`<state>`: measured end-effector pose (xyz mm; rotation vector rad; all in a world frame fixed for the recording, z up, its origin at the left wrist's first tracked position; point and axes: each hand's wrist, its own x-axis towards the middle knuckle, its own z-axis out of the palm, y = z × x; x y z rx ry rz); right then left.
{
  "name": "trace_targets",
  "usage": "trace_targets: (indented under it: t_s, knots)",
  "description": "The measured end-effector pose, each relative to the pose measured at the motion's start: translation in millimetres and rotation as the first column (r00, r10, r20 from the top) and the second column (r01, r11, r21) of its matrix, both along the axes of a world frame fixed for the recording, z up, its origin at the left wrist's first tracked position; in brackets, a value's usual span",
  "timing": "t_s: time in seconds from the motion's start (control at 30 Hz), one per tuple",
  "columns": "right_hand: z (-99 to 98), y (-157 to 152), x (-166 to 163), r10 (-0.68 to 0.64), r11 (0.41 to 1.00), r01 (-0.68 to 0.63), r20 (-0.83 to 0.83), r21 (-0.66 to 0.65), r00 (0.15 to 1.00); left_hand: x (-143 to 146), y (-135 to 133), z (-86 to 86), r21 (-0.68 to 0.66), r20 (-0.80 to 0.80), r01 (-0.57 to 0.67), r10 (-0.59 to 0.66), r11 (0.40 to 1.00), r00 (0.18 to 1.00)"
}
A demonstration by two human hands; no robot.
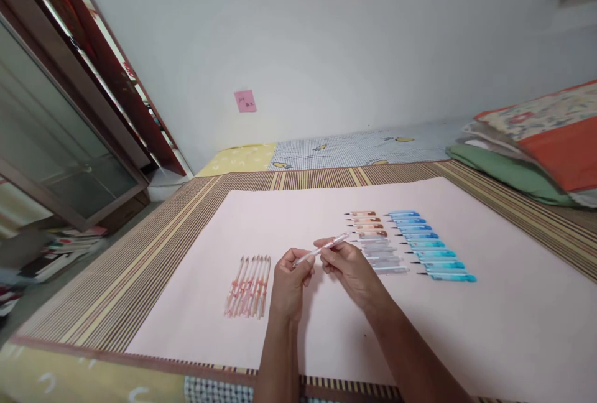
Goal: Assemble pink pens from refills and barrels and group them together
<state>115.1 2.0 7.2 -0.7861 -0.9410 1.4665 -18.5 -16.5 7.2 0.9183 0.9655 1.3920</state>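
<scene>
A slim whitish-pink pen [334,242] is held slanted above the pale pink sheet [196,303]. My left hand [291,278] is closed, pinching its lower-left end. Closer to the pen's upper-right end, my right hand [349,266] grips it between thumb and fingers. Several similar pink-and-white pens [248,291] lie side by side left of my hands, tips pointing away from me. Right of my hands, a column of dark-tipped writing tools has brown barrels [370,226] at the top and grey ones [385,260] below. Beside it runs a column of blue and turquoise ones [431,244].
Under the sheet is a striped mat [140,247] on a bed. Folded bedding [527,166] is piled at the right. A pink note [245,101] sticks to the white wall behind. At the left stands a glass-panelled door [60,123], with books [65,254] near it.
</scene>
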Motion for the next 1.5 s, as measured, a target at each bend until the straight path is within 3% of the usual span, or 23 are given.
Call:
trace_targets:
  t_s: [0.27,0.43,0.57,0.7,1.07,1.2,1.3,1.4,1.5]
  knots:
    - [-4.6,3.6,-4.7,-0.173,0.985,0.169,0.133,0.039,0.976,1.6,-1.6,1.3,0.088,-0.078,-0.031,0.038,0.996,0.996]
    - [-3.0,1.2,-9.5,-0.177,0.984,0.177,0.053,0.009,0.983,6.2,-4.7,3.2,0.159,-0.211,-0.104,0.137,0.982,0.968]
    - [-2.1,0.8,-9.9,-0.155,0.988,0.154,-0.043,-0.02,0.987,14.1,-3.6,-1.1,0.123,-0.066,-0.155,0.164,0.98,0.984]
    - [-0.1,-0.7,-8.4,-0.168,0.985,0.166,-0.037,-0.046,0.985,21.1,-0.8,-6.5,0.056,0.109,-0.159,0.152,0.986,0.982]
    - [0.2,-1.9,-10.4,-0.148,0.988,0.145,-0.067,-0.046,0.987,18.8,-5.9,0.7,0.122,-0.072,-0.205,0.215,0.971,0.974]
    - [2.3,-1.6,-11.0,-0.133,0.99,0.13,-0.058,-0.048,0.989,18.8,-3.8,-2.3,0.1,-0.023,-0.211,0.214,0.972,0.977]
    - [5.6,0.3,-9.1,-0.266,0.964,0.264,-0.034,-0.037,0.963,20.2,-0.8,-6.1,0.072,0.076,-0.223,0.218,0.972,0.973]
    - [5.8,4.1,-4.4,-0.457,0.889,0.457,0.008,0.019,0.889,21.2,1.1,-7.3,0.046,0.15,-0.244,0.235,0.969,0.96]
    - [2.6,7.2,-0.2,-0.507,0.861,0.503,0.055,0.067,0.86,21.7,1.2,-6.5,0.032,0.176,-0.255,0.245,0.966,0.953]
